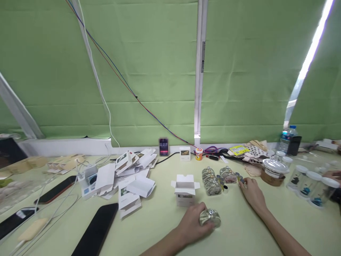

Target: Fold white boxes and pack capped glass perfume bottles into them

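Observation:
My left hand [195, 222] is closed around a clear, rounded glass-like piece [210, 217] just above or on the table; I cannot tell its exact kind. Behind that hand stands an open white carton [185, 195] with its flaps up and a picture on its front. To the right lie more of the clear pieces in a row [211, 182] and a smaller group [228, 175]. My right hand [252, 190] has its fingers together at some small round grey discs [239, 177]; whether a disc is between the fingertips is hidden.
Folded white cartons [135, 183] are heaped at the left, near a dark phone [97, 229] and tangled white cables [61, 202]. Lidded clear jars [310, 183], a round tub [274, 172] and a water bottle [289, 138] stand at the right, where another person's hand [333, 175] shows.

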A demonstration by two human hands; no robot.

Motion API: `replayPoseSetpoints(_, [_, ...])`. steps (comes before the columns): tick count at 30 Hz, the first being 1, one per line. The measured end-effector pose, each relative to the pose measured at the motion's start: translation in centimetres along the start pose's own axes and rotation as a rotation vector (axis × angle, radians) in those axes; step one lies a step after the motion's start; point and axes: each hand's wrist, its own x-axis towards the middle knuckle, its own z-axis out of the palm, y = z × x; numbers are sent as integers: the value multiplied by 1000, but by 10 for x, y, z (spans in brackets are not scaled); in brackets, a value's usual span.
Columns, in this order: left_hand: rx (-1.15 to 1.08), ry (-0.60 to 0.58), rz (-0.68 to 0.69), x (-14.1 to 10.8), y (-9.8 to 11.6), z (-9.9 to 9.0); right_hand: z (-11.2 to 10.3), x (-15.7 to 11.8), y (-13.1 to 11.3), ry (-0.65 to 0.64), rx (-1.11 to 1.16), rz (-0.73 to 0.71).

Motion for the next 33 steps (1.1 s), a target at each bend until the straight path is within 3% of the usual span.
replayPoseSetpoints(6, [-109, -17, -26, -2, -3, -3, -15, -30, -2, 5, 109, -87])
replayPoseSetpoints(9, [-166, -28, -57, -5, -4, -6, -18, -66, -11, -107, 194, -190])
replayPoseSetpoints(12, [-194, -37, -59, -10, -3, -11, -18, -99, -25, -305, 262, -303])
replayPoseSetpoints(15, [-179, -25, -63, -13, 0, -15, -13, -114, -39, -355, 209, -390])
replayPoseSetpoints(19, [-115, -11, -53, -15, 3, -16, -5, -115, -53, -405, 3, -676])
replayPoseSetpoints(21, [-96, -18, -49, -15, 2, -15, -4, -112, -58, -423, -43, -739])
replayPoseSetpoints(23, [-88, -22, -48, -15, 1, -15, -7, -109, -59, -412, -35, -745])
replayPoseSetpoints(29, [-60, -32, -24, -15, -2, -14, -10, -92, -33, -205, -106, -671])
replayPoseSetpoints(33, [-45, -46, -3, -14, 0, -15, -11, -89, -23, -142, -175, -748])
